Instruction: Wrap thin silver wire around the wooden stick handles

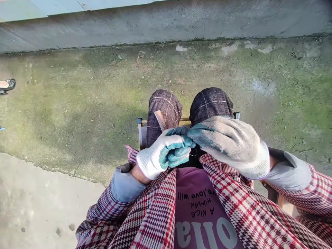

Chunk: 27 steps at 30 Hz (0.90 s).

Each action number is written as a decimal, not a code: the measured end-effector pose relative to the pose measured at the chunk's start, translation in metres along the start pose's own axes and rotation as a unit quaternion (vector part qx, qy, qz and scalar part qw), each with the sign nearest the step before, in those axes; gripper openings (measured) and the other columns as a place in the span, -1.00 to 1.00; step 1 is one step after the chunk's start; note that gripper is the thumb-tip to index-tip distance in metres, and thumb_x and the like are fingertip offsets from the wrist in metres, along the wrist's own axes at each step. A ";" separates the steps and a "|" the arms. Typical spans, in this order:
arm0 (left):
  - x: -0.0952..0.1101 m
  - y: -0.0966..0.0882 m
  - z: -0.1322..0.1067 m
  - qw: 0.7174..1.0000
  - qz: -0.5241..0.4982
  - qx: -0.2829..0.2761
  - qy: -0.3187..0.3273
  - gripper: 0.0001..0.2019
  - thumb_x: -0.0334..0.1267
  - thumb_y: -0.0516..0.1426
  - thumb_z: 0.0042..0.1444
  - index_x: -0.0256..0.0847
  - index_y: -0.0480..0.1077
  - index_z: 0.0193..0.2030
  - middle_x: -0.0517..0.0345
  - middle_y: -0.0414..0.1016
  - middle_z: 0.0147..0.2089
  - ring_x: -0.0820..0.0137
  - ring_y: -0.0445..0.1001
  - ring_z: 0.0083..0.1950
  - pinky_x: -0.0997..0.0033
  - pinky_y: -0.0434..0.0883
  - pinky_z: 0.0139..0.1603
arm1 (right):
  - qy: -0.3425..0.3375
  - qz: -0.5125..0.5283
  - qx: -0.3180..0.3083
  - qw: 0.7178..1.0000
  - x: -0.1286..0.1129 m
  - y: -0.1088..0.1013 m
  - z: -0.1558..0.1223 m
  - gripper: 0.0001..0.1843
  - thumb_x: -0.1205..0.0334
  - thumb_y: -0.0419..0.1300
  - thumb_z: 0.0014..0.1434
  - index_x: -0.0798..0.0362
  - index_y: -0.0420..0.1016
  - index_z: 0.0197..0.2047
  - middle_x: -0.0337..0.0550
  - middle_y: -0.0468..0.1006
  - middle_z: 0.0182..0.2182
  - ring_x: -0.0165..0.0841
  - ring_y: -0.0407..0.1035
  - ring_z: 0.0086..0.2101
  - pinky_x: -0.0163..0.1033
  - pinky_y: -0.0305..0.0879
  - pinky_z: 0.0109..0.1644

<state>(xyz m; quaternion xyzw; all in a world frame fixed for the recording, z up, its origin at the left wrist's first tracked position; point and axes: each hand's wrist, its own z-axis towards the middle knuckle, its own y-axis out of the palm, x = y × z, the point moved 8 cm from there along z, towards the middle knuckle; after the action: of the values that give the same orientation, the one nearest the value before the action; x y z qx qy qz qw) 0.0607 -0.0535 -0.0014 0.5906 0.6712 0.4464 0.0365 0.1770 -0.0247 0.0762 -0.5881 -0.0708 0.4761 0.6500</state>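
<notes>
Both hands wear white knit gloves with green-coated palms and meet above my lap. My left hand [169, 150] is closed, its fingers curled inward. A flat, pale brownish strip [160, 120] sticks out past its far side, over the left knee; its other end is hidden in the glove. My right hand [229, 141] shows its back, with the fingers bent and pressed together. Its fingertips touch the fingertips of my left hand. Whatever lies between them is hidden.
I sit with dark checked trousers [211, 102] at the edge of a seat frame [141, 129]. Mossy concrete ground [90, 93] spreads ahead up to a low grey concrete ledge [160, 26]. Another person's shoe [9, 84] shows at the far left.
</notes>
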 end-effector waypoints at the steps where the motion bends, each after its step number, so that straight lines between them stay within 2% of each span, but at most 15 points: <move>1: 0.001 -0.001 0.000 1.000 -0.002 0.002 0.013 -0.66 -0.08 0.27 -0.03 -0.13 0.17 -0.49 0.39 0.03 -0.65 0.61 -0.09 -0.69 0.49 -0.07 -0.66 | 0.006 0.002 0.005 1.000 0.001 0.000 0.000 -0.76 0.17 0.16 0.41 -0.09 0.60 0.05 -0.08 0.65 -0.10 -0.20 0.52 -0.08 -0.10 0.49 -0.05; 4: 0.000 -0.008 0.001 0.999 0.009 0.026 0.042 -0.75 -0.10 0.26 -0.02 -0.15 0.29 -0.43 0.37 0.13 -0.63 0.60 -0.03 -0.68 0.50 0.01 -0.66 | -0.004 0.003 0.017 1.000 0.001 -0.002 0.002 -0.76 0.19 0.16 0.39 -0.07 0.59 0.05 -0.07 0.65 -0.12 -0.18 0.51 -0.11 -0.10 0.47 -0.07; 8: -0.001 -0.015 0.001 0.996 0.045 0.064 0.052 -0.76 -0.12 0.29 -0.07 -0.18 0.39 -0.34 0.29 0.35 -0.52 0.60 0.10 -0.66 0.52 0.08 -0.68 | -0.028 -0.001 0.013 1.000 0.001 0.001 0.002 -0.78 0.22 0.13 0.40 -0.02 0.57 0.01 -0.07 0.63 -0.16 -0.22 0.51 -0.16 -0.14 0.43 -0.13; 11: 0.007 -0.014 -0.004 0.987 0.087 0.112 0.070 -0.79 -0.19 0.30 -0.04 -0.19 0.39 -0.34 0.33 0.33 -0.56 0.59 0.13 -0.66 0.54 0.10 -0.69 | -0.024 -0.015 0.033 0.999 0.000 0.001 0.001 -0.81 0.23 0.15 0.38 0.00 0.55 -0.02 -0.08 0.63 -0.21 -0.23 0.50 -0.21 -0.16 0.42 -0.18; 15: 0.030 -0.011 -0.018 0.947 0.202 0.198 0.151 -0.80 -0.21 0.34 0.03 -0.21 0.42 -0.36 0.29 0.38 -0.52 0.56 0.25 -0.56 0.55 0.25 -0.57 | 0.030 -0.012 0.069 0.997 0.000 0.000 0.005 -0.87 0.31 0.21 0.31 -0.01 0.54 -0.08 -0.13 0.62 -0.26 -0.28 0.50 -0.27 -0.19 0.42 -0.20; 18: 0.042 -0.009 -0.025 0.910 0.264 0.223 0.229 -0.78 -0.15 0.37 0.07 -0.21 0.47 -0.35 0.20 0.47 -0.41 0.48 0.40 -0.41 0.51 0.39 -0.39 | 0.054 0.011 0.093 0.994 -0.002 -0.001 0.008 -0.88 0.36 0.22 0.28 -0.02 0.55 -0.15 -0.17 0.61 -0.32 -0.31 0.49 -0.33 -0.21 0.40 -0.22; 20: 0.046 -0.010 -0.026 0.895 0.284 0.229 0.257 -0.78 -0.15 0.39 0.06 -0.21 0.49 -0.35 0.16 0.52 -0.36 0.44 0.47 -0.32 0.49 0.44 -0.28 | 0.071 0.024 0.100 0.992 -0.001 0.000 0.010 -0.87 0.38 0.21 0.26 -0.04 0.55 -0.21 -0.19 0.60 -0.36 -0.31 0.47 -0.36 -0.21 0.40 -0.25; 22: 0.046 -0.011 -0.023 0.901 0.273 0.222 0.254 -0.77 -0.17 0.41 0.02 -0.22 0.50 -0.36 0.17 0.51 -0.37 0.45 0.45 -0.35 0.49 0.43 -0.31 | 0.089 0.041 0.105 0.990 0.002 0.002 0.009 -0.86 0.40 0.21 0.22 -0.04 0.55 -0.25 -0.20 0.59 -0.39 -0.31 0.48 -0.37 -0.21 0.40 -0.24; 24: 0.043 -0.012 -0.017 0.922 0.238 0.205 0.228 -0.77 -0.19 0.42 -0.01 -0.23 0.50 -0.36 0.21 0.47 -0.43 0.50 0.39 -0.45 0.51 0.39 -0.42 | 0.127 0.089 0.098 0.983 0.008 0.007 0.007 -0.88 0.39 0.22 0.19 -0.03 0.53 -0.29 -0.21 0.60 -0.38 -0.31 0.49 -0.37 -0.21 0.43 -0.22; 27: 0.032 -0.016 -0.006 0.957 0.163 0.174 0.163 -0.79 -0.23 0.39 -0.01 -0.25 0.48 -0.34 0.28 0.40 -0.53 0.56 0.30 -0.59 0.54 0.29 -0.58 | 0.220 0.204 0.093 0.949 0.023 0.017 0.000 -0.91 0.35 0.23 0.22 -0.02 0.54 -0.25 -0.23 0.63 -0.34 -0.33 0.51 -0.37 -0.24 0.45 -0.24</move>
<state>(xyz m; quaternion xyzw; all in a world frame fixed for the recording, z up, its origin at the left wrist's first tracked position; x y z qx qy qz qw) 0.0357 -0.0290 0.0071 0.6088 0.6297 0.4127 -0.2500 0.1803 -0.0112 0.0513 -0.6167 0.2401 0.4622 0.5903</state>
